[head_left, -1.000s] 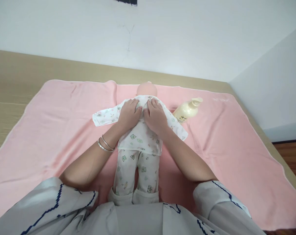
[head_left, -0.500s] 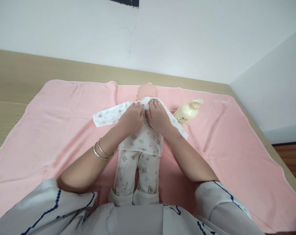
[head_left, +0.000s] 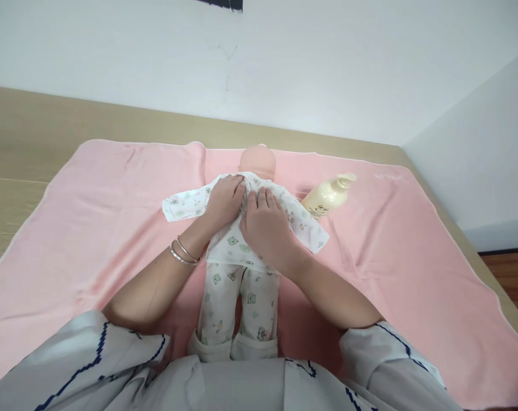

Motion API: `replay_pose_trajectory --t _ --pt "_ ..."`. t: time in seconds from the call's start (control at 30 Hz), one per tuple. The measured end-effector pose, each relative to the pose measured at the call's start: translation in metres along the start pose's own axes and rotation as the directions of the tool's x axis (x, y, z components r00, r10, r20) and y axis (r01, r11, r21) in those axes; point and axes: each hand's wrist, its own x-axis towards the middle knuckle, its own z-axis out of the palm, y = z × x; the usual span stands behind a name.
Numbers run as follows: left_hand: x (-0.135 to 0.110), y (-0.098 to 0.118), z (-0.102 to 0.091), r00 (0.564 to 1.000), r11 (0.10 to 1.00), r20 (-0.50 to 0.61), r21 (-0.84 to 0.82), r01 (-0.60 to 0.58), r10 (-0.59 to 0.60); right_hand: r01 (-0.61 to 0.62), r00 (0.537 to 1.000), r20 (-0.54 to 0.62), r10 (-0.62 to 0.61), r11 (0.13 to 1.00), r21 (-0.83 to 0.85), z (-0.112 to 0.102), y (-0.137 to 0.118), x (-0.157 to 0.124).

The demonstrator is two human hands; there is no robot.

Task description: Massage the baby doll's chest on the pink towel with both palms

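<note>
Baby doll [head_left: 258, 160] is lying mid-frame; the left hand [head_left: 225, 200] is resting on its printed shirt [head_left: 232, 242], fingers together, any pinch unclear, while the right hand [head_left: 265, 224] is lying alongside, fingers slightly spread

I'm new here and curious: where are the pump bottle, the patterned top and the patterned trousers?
Pump bottle [head_left: 327, 196]: head view, on its body.
Patterned top [head_left: 230, 244]: head view, on its lower part.
Patterned trousers [head_left: 259, 308]: head view, on the leg at picture right.
</note>
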Motion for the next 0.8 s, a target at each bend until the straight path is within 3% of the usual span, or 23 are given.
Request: replay_pose_trajectory --t 0.23,0.43,0.63,0.8 --pt "-0.019 0.022 -0.002 1.0 0.991 -0.002 0.131 0.017 -0.017 -0.14 0.99 0.051 0.134 0.974 0.175 0.001 0.029 0.034" --pt "-0.028 0.038 -0.017 0.989 0.991 0.143 0.132 0.007 -0.026 -0.129 0.991 -0.017 0.134 0.978 0.166 0.011 0.043 0.044" --pt "-0.011 0.016 -0.008 0.992 0.998 0.117 0.037 0.051 -0.055 -0.098 0.995 -0.019 0.1 0.993 0.062 0.004 0.016 0.02" --pt "-0.001 -0.004 0.009 0.999 0.999 -0.009 0.011 0.033 -0.033 0.031 0.998 -0.046 -0.031 1.0 -0.004 0.004 -0.013 -0.008"
